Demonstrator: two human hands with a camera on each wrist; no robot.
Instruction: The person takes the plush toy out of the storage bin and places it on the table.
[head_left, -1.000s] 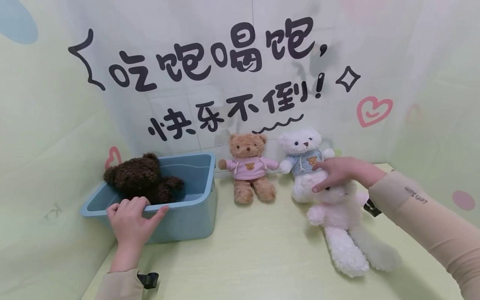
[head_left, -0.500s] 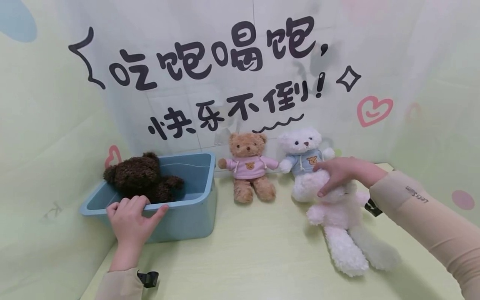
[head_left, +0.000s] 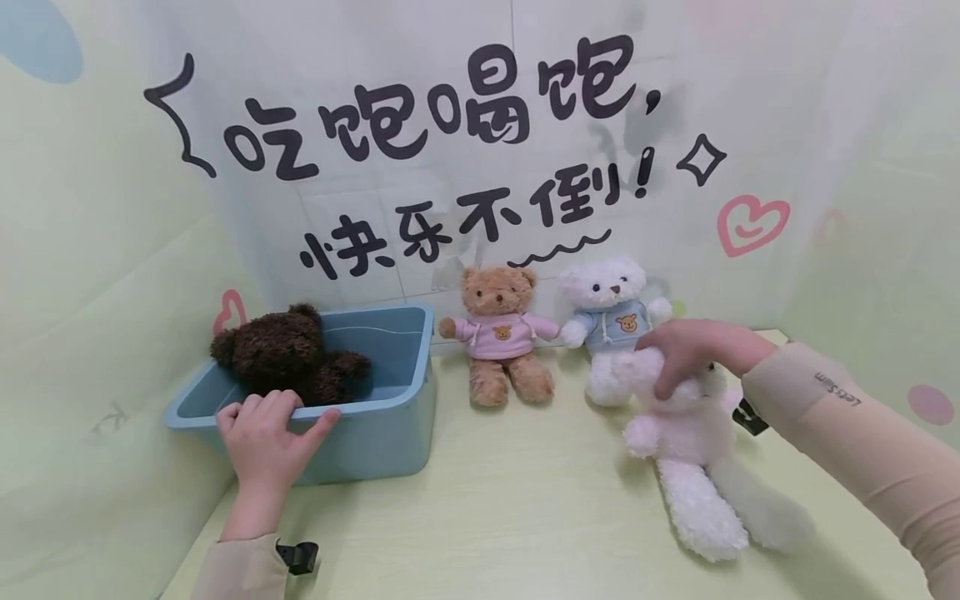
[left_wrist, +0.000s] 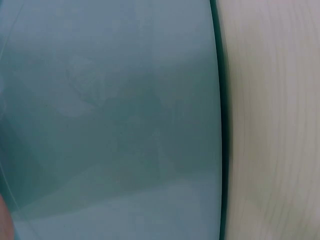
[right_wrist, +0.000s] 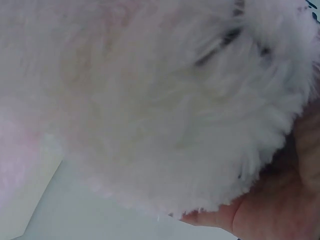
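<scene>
My left hand (head_left: 266, 446) grips the near rim of a blue plastic bin (head_left: 390, 442), fingers over the edge and thumb along the outside. The bin's smooth wall (left_wrist: 125, 100) fills much of the left wrist view. Inside the bin lies a dark brown teddy bear (head_left: 273, 346). On the right, my right hand (head_left: 690, 354) holds a fluffy white and pale pink plush toy (head_left: 693, 433) by its head, legs trailing toward me. The right wrist view shows its fur close up, with the palm (right_wrist: 270, 210) against the head. The far fingers are hidden.
A light brown teddy bear (head_left: 498, 333) in a pink hoodie sits against the back wall, right of the bin. Beside it sits a white teddy bear (head_left: 603, 292) in a blue hoodie, partly overlapped by the right hand. Printed cloth (head_left: 420, 50) encloses the pale table (head_left: 480, 517).
My right hand has shifted slightly right and closed further around the plush toy's head. The toy has moved a little right with it. My left hand stays on the bin rim.
</scene>
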